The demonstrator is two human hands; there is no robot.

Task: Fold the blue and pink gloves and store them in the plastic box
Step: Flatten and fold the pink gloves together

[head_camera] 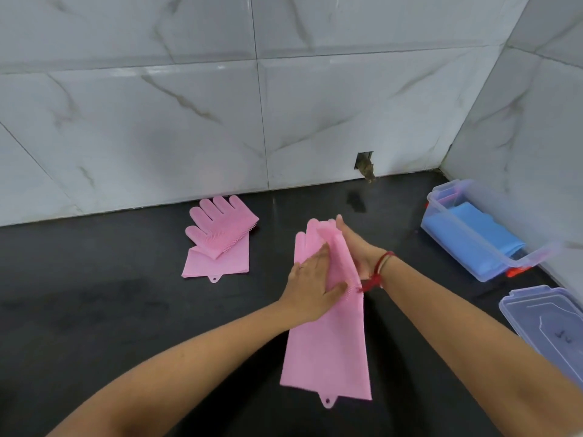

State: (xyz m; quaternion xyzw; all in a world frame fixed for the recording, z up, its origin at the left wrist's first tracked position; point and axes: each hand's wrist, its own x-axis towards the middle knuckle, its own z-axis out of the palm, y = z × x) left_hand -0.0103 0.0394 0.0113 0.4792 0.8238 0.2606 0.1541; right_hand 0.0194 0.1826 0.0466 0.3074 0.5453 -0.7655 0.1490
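Observation:
A long pink glove (328, 348) lies lengthwise on the black counter, cuff toward me. My left hand (310, 287) presses flat on its middle. My right hand (359, 247) lifts the glove's right edge near the fingers and turns it over to the left. A second pink glove (217, 238) lies folded at the back left near the wall. The clear plastic box (467, 230) stands open at the right with folded blue gloves (482, 234) inside.
The box's clear lid (549, 323) lies on the counter (94, 310) at the right front. Marble-tiled walls close off the back and right. A small hole (365, 164) sits low in the back wall.

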